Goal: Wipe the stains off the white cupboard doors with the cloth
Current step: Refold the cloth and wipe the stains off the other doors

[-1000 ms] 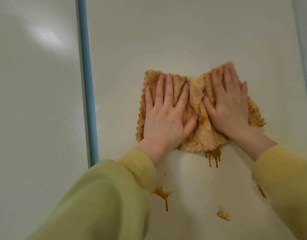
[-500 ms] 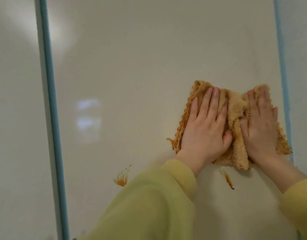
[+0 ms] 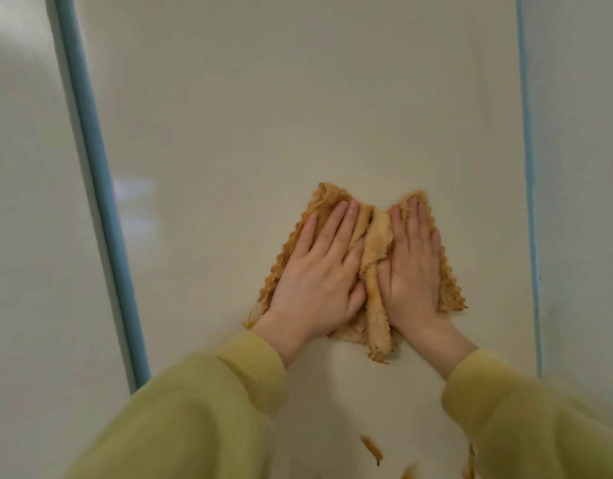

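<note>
On the door (image 3: 263, 115), the cloth (image 3: 375, 243) lies under left hand (image 3: 318, 281) and right hand (image 3: 413, 271), with apparent stains (image 3: 371, 449) below.

The middle cupboard door (image 3: 298, 115) is looking smooth and glossy, bouncing back a soft blur of light near its left edge, and the left door (image 3: 28, 236) is shining the same way. The blue strip (image 3: 101, 202) between them is coming across duller, more matt. The cloth (image 3: 375, 243) is looking like fluffy tan pile with a wavy-cut edge. The sleeves (image 3: 194, 409) are showing as soft yellow-green knit, ribbed at the cuffs (image 3: 255, 350). The stains (image 3: 370, 447) are sitting as thin orange-brown streaks.
</note>
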